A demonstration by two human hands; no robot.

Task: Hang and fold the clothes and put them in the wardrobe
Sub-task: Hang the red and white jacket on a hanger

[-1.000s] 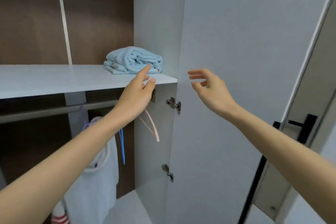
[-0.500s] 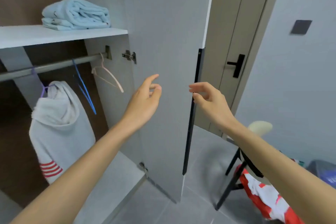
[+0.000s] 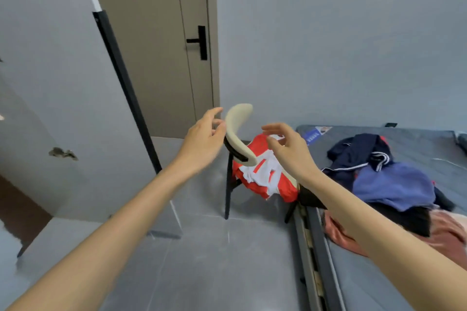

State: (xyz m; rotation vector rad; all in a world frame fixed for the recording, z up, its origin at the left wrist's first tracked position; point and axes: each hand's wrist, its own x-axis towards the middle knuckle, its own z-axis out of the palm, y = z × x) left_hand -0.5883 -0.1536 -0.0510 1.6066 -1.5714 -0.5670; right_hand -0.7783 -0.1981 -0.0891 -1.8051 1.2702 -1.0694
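A red and white garment (image 3: 262,179) lies crumpled on the seat of a black chair with a cream backrest (image 3: 237,129). On the bed (image 3: 379,285) to the right lie a dark navy jacket (image 3: 358,151), a blue garment (image 3: 394,184), something black and a pink garment (image 3: 444,237). My left hand (image 3: 204,139) hovers empty just left of the backrest, fingers loosely extended. My right hand (image 3: 288,149) hovers empty over the red garment, fingers relaxed. The open grey wardrobe door (image 3: 63,98) fills the left side.
A beige room door (image 3: 156,45) with a black handle stands behind the wardrobe door. Grey tiled floor (image 3: 202,260) stretches between wardrobe and bed. The bed's dark frame edge (image 3: 313,247) runs along the right. The wardrobe's base shows at lower left.
My view has swung right and down, away from the wardrobe shelf and rail, to the chair and bed. Both hands stayed raised and empty and now hover by the chair.
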